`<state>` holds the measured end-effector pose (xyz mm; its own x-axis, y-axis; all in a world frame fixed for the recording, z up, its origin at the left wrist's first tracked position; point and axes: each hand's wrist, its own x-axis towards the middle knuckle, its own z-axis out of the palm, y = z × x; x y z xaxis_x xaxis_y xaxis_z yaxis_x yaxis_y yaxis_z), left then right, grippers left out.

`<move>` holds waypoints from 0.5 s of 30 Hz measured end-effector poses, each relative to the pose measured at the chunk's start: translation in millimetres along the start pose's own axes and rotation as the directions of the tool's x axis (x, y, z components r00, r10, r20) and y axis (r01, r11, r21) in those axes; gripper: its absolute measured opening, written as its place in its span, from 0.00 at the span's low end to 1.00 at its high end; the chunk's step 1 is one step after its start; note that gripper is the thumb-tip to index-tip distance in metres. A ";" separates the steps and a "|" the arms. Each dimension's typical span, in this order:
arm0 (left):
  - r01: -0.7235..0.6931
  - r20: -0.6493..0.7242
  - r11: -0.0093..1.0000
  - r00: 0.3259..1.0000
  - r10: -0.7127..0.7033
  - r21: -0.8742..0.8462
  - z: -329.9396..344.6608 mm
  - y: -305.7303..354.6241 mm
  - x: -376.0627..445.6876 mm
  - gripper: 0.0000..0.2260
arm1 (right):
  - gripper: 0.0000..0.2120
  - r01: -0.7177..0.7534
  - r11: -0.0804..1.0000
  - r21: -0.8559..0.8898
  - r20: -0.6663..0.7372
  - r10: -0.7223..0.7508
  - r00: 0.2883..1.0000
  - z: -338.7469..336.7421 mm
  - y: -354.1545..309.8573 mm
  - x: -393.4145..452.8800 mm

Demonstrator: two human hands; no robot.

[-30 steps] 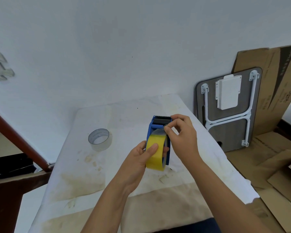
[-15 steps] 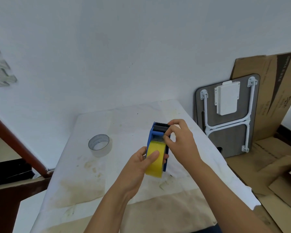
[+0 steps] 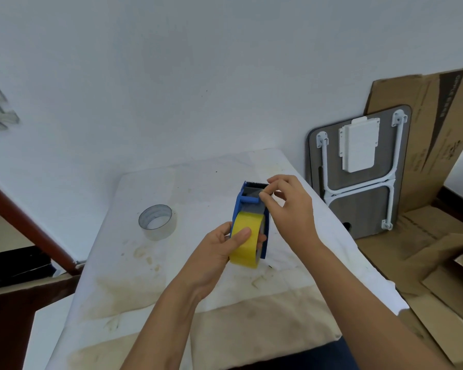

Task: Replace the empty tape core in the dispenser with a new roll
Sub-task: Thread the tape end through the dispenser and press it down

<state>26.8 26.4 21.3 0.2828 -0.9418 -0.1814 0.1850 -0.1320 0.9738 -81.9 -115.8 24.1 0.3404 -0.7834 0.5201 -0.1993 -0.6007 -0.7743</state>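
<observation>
Blue plastic tape dispenser (image 3: 251, 206) with the yellow tape roll (image 3: 245, 240) seated in it is up off the white stained counter (image 3: 134, 276), in my left hand (image 3: 217, 252); grip closed round it, thumb on the roll. My right hand (image 3: 292, 206) pinches the tape end by the serrated blade. Empty clear tape core (image 3: 157, 221) sits well left. Folded grey table (image 3: 358, 169) and cardboard (image 3: 433, 134) lean right, nothing blocking.
</observation>
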 end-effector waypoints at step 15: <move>0.111 0.011 0.992 0.994 -0.110 -0.059 -5.4 -3.0 3.1 0.24 | 0.04 -0.223 0.956 0.189 0.036 0.220 0.975 -2.9 -7.9 -1.0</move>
<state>32.1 25.5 17.0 0.2506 -0.9248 -0.2864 0.2703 -0.2172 0.9380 -83.4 -110.8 30.7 0.3209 -0.8900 0.3240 -0.0923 -0.3698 -0.9245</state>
